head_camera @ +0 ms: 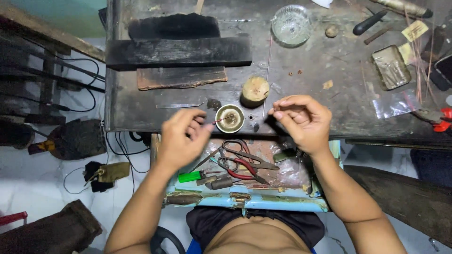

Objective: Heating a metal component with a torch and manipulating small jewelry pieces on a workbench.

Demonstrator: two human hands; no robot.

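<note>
— So, where are the two hands?

— Both are raised over the near edge of a dark, scuffed metal-topped table [141, 110], well apart from each other. The left hand [181, 136] has its fingers curled together, fingertips bunched towards the thumb. A thin reddish wire [221, 120] runs from those fingertips across a small round brass dish [230, 118] that sits on the table just beside them. The hand seems to pinch the wire's end, though the fingers blur there.

— And the right?

— The right hand [301, 120] is loosely fisted, thumb and forefinger pressed together at its left side. Whether anything lies between them I cannot tell.

— What sits between the hands?

— The brass dish, and just behind it a short pale wooden stump [254, 90], upright, with a thin straight rod [267, 70] lying beside it.

— Anything nearer the body?

— An open light-blue drawer [278, 203] below the table edge. In it lie grey metal scissors [245, 153], red-handled pliers [242, 171] and a green plastic lighter [189, 177], all close together.

— Further back?

— A long black block [179, 51] lies across the table's left part over a rust-brown slab [181, 77]. A clear glass bowl [291, 24] stands at the far middle, and an open flat metal tin [391, 67] at the right.
</note>
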